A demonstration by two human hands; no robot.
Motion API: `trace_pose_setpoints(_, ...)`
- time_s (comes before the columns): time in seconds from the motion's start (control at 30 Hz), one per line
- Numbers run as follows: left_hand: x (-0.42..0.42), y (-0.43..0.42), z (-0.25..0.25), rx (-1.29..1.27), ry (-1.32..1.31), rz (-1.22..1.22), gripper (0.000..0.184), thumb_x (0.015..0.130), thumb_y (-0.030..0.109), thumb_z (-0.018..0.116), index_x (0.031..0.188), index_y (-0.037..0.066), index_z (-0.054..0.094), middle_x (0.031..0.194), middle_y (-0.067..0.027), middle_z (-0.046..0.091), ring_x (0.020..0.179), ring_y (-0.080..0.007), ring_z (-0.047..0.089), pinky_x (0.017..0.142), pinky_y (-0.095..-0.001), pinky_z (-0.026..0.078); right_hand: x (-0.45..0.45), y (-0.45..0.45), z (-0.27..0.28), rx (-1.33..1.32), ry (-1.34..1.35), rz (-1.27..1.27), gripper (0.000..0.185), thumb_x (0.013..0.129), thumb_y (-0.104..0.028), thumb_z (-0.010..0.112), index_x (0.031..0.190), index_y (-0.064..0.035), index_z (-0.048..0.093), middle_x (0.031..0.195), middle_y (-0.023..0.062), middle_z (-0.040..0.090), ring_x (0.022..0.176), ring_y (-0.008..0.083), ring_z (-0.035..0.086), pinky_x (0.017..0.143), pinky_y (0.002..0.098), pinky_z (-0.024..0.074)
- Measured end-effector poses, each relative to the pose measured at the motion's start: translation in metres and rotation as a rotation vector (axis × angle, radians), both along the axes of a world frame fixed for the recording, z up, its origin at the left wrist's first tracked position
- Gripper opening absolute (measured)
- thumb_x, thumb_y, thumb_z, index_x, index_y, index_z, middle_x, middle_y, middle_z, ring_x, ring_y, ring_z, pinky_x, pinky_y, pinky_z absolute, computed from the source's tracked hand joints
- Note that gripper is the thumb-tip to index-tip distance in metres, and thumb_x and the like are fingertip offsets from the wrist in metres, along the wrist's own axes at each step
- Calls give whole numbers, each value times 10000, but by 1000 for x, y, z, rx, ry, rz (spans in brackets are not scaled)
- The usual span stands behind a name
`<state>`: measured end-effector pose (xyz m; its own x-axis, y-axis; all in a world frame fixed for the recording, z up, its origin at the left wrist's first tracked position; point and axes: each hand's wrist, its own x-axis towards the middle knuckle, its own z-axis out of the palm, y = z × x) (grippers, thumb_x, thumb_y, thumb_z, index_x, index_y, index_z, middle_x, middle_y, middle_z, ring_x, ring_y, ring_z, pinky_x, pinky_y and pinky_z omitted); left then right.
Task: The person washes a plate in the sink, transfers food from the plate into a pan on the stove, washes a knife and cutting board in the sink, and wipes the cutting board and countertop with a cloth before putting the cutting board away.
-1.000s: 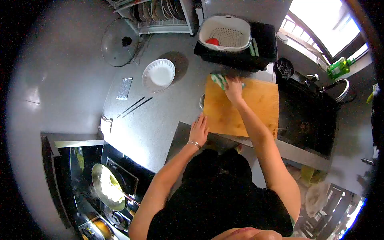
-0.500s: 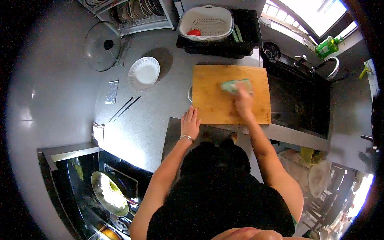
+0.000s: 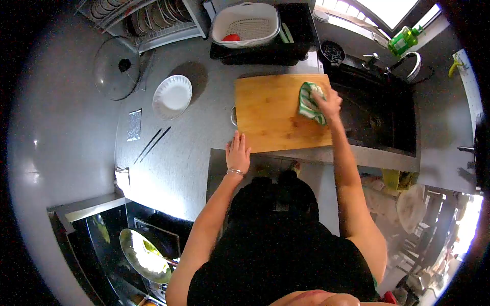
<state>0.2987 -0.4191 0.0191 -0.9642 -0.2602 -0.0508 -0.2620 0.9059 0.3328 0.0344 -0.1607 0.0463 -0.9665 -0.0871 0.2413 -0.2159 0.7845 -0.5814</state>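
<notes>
A wooden cutting board (image 3: 270,112) lies on the counter beside the sink. My right hand (image 3: 329,104) is closed on a green-and-white striped cloth (image 3: 308,106), pressed against the board near its right edge. The cloth is bunched, and part of it is hidden under the fingers. At the board's lower left corner rests my left hand (image 3: 238,153), fingers stretched out and touching the edge. That hand holds nothing, and a bracelet circles its wrist.
Right of the board is a dark sink (image 3: 380,120) with a faucet (image 3: 416,69). Behind stands a white basket (image 3: 245,38) with a red item inside. Leftward are a white bowl (image 3: 172,97), black chopsticks (image 3: 153,144) and a glass lid (image 3: 116,76). A pan (image 3: 145,255) sits on the stove.
My right hand has wiped the cloth rightward across the board to its right edge. My left hand stays at the lower left corner. The whole view has shifted slightly.
</notes>
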Motion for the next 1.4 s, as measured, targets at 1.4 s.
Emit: trace_pose_setpoints(1.4, -3, 5, 5, -51, -54, -14, 558, 843, 208, 536, 1335, 62, 318, 1424, -131, 231, 1253, -262, 332, 1016, -423, 267, -90, -11, -20, 264, 244, 46, 243, 784, -277, 616, 997, -160, 623, 999, 168, 497, 779, 368, 541, 658, 432, 466)
